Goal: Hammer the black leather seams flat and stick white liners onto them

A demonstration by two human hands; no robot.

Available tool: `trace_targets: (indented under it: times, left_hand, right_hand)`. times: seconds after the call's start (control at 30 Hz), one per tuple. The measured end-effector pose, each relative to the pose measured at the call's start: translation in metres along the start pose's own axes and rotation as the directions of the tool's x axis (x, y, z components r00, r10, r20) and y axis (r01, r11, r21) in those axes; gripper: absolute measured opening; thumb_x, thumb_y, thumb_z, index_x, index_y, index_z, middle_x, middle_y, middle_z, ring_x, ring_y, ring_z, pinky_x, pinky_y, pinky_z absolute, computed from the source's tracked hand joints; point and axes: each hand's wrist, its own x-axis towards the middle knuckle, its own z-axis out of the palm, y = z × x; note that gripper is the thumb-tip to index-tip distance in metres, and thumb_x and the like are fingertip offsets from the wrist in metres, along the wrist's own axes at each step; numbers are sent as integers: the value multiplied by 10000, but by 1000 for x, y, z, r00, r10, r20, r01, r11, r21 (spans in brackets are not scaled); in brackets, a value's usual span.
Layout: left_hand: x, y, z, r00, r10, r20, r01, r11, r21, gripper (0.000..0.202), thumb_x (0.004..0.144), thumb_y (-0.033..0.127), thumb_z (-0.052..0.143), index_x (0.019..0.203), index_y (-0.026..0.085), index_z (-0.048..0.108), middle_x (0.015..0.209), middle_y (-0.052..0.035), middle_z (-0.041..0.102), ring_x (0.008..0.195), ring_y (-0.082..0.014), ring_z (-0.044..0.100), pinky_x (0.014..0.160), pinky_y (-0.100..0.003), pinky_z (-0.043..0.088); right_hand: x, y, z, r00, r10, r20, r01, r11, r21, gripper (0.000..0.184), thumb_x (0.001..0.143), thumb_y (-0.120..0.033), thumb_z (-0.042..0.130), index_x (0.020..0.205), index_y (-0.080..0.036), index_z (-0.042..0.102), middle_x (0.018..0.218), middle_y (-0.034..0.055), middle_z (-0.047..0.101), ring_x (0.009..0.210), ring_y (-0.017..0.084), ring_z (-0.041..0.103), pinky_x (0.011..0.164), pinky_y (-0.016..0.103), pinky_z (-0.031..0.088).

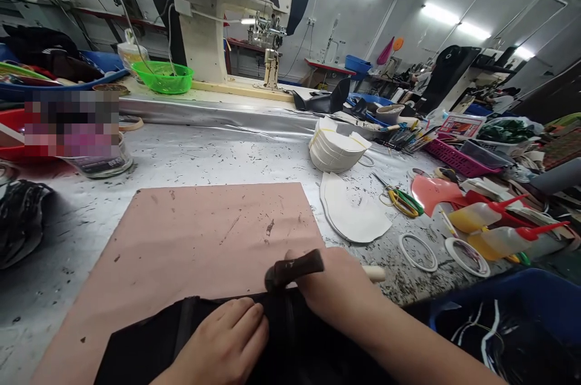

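My right hand (333, 279) is closed round a hammer (294, 270). The hammer's dark head rests at the upper edge of a piece of black material (145, 336), and the end of its pale handle sticks out beyond my fist. Just left of the hammer head, my left hand (227, 336) presses on the same black piece with its fingers curled together and the fingertips partly hidden. A strip-like seam runs across the black piece beside that hand. Under it all lies a flat pinkish-brown board (213, 227).
White curved pieces (354, 209) lie right of the board, with a banded white stack (336, 146) behind. Further right are scissors (403, 200), tape rolls (417, 252) and red-nozzled bottles (503, 243). A sewing machine (200, 28) and a green bowl (166, 76) stand at the back.
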Motion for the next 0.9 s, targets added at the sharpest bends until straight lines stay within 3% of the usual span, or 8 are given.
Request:
trace_targets:
  times: [0.07, 0.13, 0.27, 0.33, 0.6, 0.67, 0.8, 0.9]
  left_hand:
    - [-5, -10, -8, 998, -61, -8, 61, 998, -25, 309, 892, 79, 291, 915, 155, 590, 853, -69, 655, 773, -181, 599, 699, -275, 489]
    - [-14, -25, -21, 979, -189, 77, 193, 980, -42, 243, 905, 136, 350, 911, 177, 589, 865, -57, 644, 768, -183, 599, 689, -280, 481]
    - [-31, -53, -43, 830, -371, 417, 471, 866, -166, 180, 826, 113, 479, 887, 237, 595, 847, 9, 624, 762, -149, 602, 681, -235, 467]
    - [-37, -57, -46, 787, -390, 478, 539, 812, -226, 191, 802, 80, 472, 854, 227, 582, 834, 13, 613, 763, -139, 594, 678, -222, 459]
    - [-46, -65, -48, 815, -329, 478, 523, 772, -362, 259, 832, 58, 406, 858, 224, 604, 858, -5, 573, 774, -124, 570, 692, -209, 450]
    - [-50, -68, -47, 847, -311, 431, 490, 772, -406, 260, 822, 37, 403, 836, 210, 596, 804, 0, 582, 745, -120, 569, 668, -199, 450]
    - [-60, -66, -41, 935, -227, 274, 314, 888, -335, 291, 860, 34, 359, 881, 190, 603, 822, -35, 596, 748, -145, 553, 656, -235, 448]
    - [-62, -64, -42, 948, -124, 295, 198, 951, -238, 277, 866, 31, 378, 940, 189, 594, 834, -37, 601, 782, -167, 545, 696, -270, 447]
  right_hand:
    - [-1, -3, 7, 1000, 6, 25, -6, 1000, 28, 172, 770, -108, 476, 825, -213, 602, 709, 10, 671, 603, 164, 588, 472, 276, 195]
    - [-2, -6, 11, 997, 2, 82, -5, 999, 37, 182, 761, -89, 471, 828, -208, 592, 712, 6, 666, 598, 159, 575, 469, 269, 191]
    - [1, -16, 4, 994, -1, 105, -2, 999, 34, 186, 753, -64, 480, 796, -202, 596, 694, 1, 658, 604, 152, 566, 491, 265, 209]
    - [6, -24, -2, 993, -46, 111, 40, 998, 54, 167, 749, -71, 500, 784, -198, 604, 707, 7, 661, 641, 158, 578, 510, 264, 230]
    - [15, -57, 3, 995, -20, 99, 17, 999, 36, 199, 776, -72, 469, 794, -216, 605, 625, -5, 620, 538, 150, 526, 483, 255, 228]
    - [15, -59, 2, 995, -17, 100, 15, 1000, 18, 189, 781, -77, 475, 779, -218, 601, 631, -2, 624, 537, 151, 519, 482, 258, 225]
    - [21, -63, -2, 995, -5, 104, 5, 1000, 1, 179, 774, -82, 494, 750, -219, 607, 615, -5, 626, 534, 143, 514, 474, 265, 200]
    - [29, -71, -2, 996, 23, 85, -24, 1000, 15, 202, 780, -69, 477, 780, -219, 611, 641, -9, 639, 542, 134, 520, 464, 266, 185]
